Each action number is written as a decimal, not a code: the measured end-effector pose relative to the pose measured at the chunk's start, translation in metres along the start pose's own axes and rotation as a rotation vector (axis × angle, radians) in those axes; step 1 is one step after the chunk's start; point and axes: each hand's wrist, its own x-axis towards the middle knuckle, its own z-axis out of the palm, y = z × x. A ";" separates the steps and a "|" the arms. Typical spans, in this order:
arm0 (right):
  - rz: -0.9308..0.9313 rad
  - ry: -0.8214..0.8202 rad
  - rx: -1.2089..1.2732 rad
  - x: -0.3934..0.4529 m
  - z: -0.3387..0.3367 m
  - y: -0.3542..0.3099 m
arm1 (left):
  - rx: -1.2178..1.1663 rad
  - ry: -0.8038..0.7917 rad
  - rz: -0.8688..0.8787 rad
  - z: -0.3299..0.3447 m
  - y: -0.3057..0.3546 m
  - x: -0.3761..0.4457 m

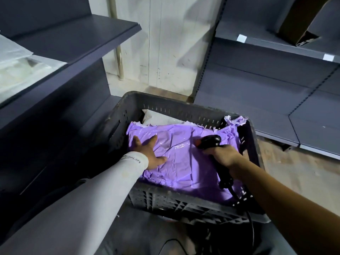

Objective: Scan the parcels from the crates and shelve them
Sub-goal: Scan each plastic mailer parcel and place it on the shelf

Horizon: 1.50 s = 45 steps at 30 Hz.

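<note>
Filling the dark grey slotted plastic crate point(184, 109), the crinkled purple plastic mailer parcel point(185, 162) looks soft, light and slippery, best lifted by an edge, under the flat, spread left hand point(150, 153), beside the right hand point(223, 155) clenching a black handheld scanner point(209, 142)

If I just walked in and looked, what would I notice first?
Probably the big shiny purple plastic parcel, filling the dark grey slotted plastic crate in the middle of the view. The left hand lies flat on it with fingers spread, while the right hand grips a black handheld barcode scanner just above it. Dark grey metal shelves stand on both sides.
</note>
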 end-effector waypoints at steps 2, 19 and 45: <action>0.015 0.008 -0.008 0.003 0.003 0.002 | -0.049 -0.005 0.014 0.000 -0.001 0.002; -0.013 0.124 0.114 -0.002 -0.010 -0.001 | -1.036 0.121 0.122 -0.023 -0.003 -0.012; -0.361 0.055 0.697 -0.098 -0.055 -0.066 | -1.749 0.338 0.246 -0.108 -0.045 -0.140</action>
